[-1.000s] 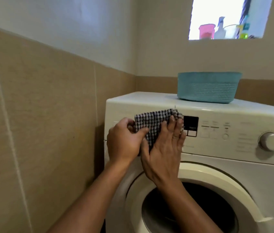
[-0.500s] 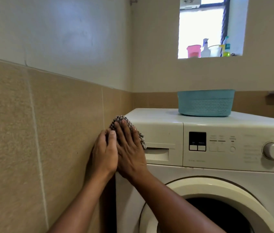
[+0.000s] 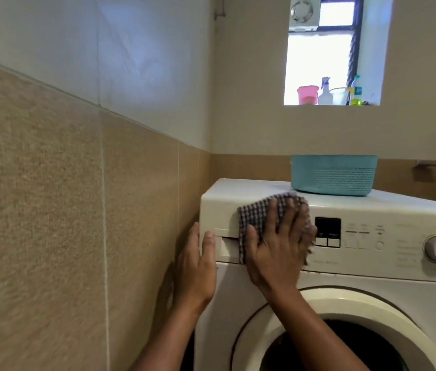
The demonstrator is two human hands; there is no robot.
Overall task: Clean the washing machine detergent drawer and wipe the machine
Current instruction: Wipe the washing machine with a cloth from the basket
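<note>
Right hand was spread flat over a checked cloth, pressing it on the front of the detergent drawer, top left of the washing machine (drawer looked pushed in). No real grip on it, fingers straight. Left hand lay flat too, grip slack and holding nothing, on the machine's left front edge. A teal basket sat on top.

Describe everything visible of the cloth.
The cloth is small, soft-looking fabric in a dark-and-white check. It lies flat against the front of the machine, over the drawer, its top edge at the top rim. The right hand presses it with spread fingers, hiding its right part. The left hand is apart from it, on the left corner.
</note>
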